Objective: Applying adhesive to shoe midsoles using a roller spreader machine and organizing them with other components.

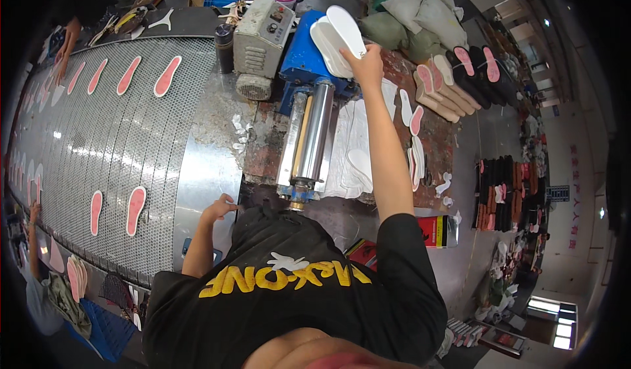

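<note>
My right hand point(369, 65) reaches far forward, closed on the heel end of a white insole point(344, 28). This insole is tilted up over more white insoles point(327, 44) lying on top of the blue roller machine point(304, 44). Shiny metal rollers point(314, 132) run from the machine toward my body. My left hand point(221, 208) is low on the left, by the edge of the smooth metal plate point(204, 172) at the conveyor's end. Its fingers are partly bent and apart, with nothing seen in them.
Insoles with pink tops point(136, 210) lie spaced out on the mesh conveyor point(125, 145) at left, where other people's hands point(64, 53) work. A grey control box point(263, 34) stands beside the machine. White cloth point(345, 145) and stacked insoles point(415, 162) lie at right; sacks point(420, 14) are behind.
</note>
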Motion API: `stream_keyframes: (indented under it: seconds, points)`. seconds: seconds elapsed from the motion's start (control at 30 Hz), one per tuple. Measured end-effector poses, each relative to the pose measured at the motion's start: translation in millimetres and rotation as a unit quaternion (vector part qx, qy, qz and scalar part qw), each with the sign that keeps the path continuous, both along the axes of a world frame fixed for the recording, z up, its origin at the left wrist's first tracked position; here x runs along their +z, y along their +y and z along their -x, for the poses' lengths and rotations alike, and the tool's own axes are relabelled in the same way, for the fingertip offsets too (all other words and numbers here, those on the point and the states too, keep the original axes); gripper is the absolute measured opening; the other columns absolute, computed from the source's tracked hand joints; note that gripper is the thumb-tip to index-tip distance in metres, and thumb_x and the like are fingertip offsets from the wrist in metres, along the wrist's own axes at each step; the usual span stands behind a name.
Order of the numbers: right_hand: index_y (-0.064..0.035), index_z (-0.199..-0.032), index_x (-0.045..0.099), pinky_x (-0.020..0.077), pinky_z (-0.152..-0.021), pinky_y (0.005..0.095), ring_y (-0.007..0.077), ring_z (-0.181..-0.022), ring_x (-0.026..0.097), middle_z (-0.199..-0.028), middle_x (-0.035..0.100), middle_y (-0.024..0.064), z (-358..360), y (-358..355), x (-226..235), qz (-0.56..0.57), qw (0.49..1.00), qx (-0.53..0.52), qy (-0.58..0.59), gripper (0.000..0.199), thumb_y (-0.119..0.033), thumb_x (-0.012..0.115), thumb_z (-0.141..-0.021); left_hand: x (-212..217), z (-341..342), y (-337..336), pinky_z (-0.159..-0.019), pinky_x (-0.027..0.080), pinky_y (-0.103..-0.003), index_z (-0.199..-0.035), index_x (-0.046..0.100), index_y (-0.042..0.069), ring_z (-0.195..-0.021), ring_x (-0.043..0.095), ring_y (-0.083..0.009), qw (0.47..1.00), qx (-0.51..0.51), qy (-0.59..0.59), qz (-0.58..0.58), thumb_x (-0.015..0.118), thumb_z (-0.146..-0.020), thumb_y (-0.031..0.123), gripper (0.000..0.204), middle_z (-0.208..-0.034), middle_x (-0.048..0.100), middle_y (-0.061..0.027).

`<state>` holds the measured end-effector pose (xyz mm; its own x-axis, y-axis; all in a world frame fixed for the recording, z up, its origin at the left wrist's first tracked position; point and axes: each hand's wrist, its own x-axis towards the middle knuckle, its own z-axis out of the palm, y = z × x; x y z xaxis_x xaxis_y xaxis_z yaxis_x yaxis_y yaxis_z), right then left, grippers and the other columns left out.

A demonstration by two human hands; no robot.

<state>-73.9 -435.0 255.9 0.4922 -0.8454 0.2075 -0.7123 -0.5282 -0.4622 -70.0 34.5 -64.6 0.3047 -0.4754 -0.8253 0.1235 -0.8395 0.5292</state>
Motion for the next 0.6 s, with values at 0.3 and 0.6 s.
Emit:
stream_keyframes:
  seconds: [0.3,0.6]
  points:
    - [-0.0042,-0.109,0.055,0.0414,-0.085,0.0367,0.0299,-0.096,0.053,-0.101,0.057,0.0138,262.2,29.8,-69.0,0.01,0.975,0.216,-0.058,0.054,-0.014,0.076,-0.06,43.8,-55.4,-67.0,-0.083,0.046,-0.032,-0.11,0.057,0.002,-0.095,0.057,-0.021,0.971,-0.047,-0.101,0.213,0.074,-0.065,0.016,0.051,-0.102,0.061,-0.011]
    - [-0.0085,-0.123,0.047,0.0375,-0.093,0.0388,0.0355,-0.106,0.046,-0.114,0.05,0.0171,200.2,103.5,-87.0,-0.087,0.931,0.348,-0.063,0.064,-0.002,0.065,-0.062,224.5,-57.5,-178.2,-0.108,0.024,-0.038,-0.138,0.031,0.006,-0.132,0.028,-0.0304,0.792,-0.31,-0.279,0.445,0.076,-0.059,0.019,0.092,-0.143,0.03,-0.0146]
